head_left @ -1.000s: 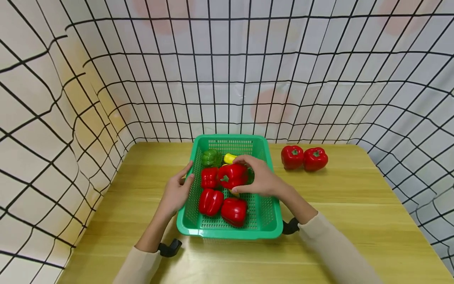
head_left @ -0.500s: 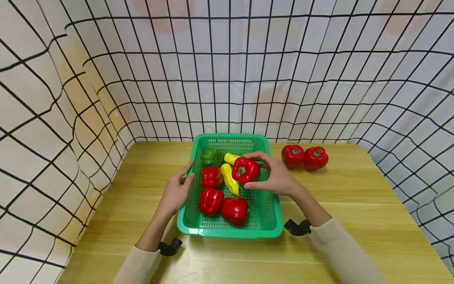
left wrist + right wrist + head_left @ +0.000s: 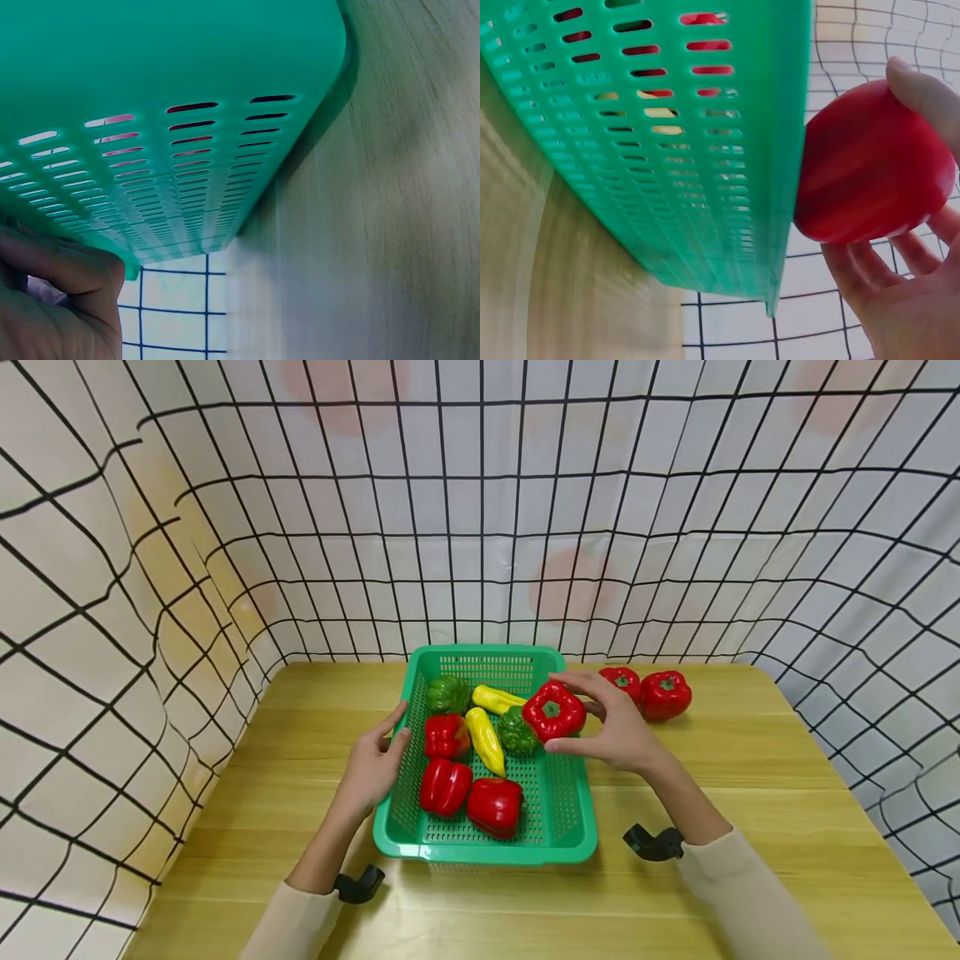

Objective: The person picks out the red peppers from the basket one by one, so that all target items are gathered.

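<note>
My right hand (image 3: 618,727) holds a red bell pepper (image 3: 553,711) between thumb and fingers, over the right rim of a green plastic basket (image 3: 495,855). In the right wrist view the same bell pepper (image 3: 877,165) sits right at the basket's rim, with fingers beneath it. My left hand (image 3: 372,767) grips the basket's left rim. Inside lie several more red bell peppers, such as this front one (image 3: 495,807), two yellow peppers (image 3: 486,742), a green pepper (image 3: 447,694) at the back left and a rough green vegetable (image 3: 517,731) partly hidden by the held pepper.
Two red bell peppers (image 3: 666,695) stand side by side on the wooden table (image 3: 750,793) beyond the basket's right side, one partly behind my right hand. A white backdrop with a black grid (image 3: 480,502) rises behind the table and along both sides.
My right hand has lifted the red bell pepper from the basket's middle and carried it right, uncovering the yellow peppers and the rough green vegetable. The left hand has stayed at the rim.
</note>
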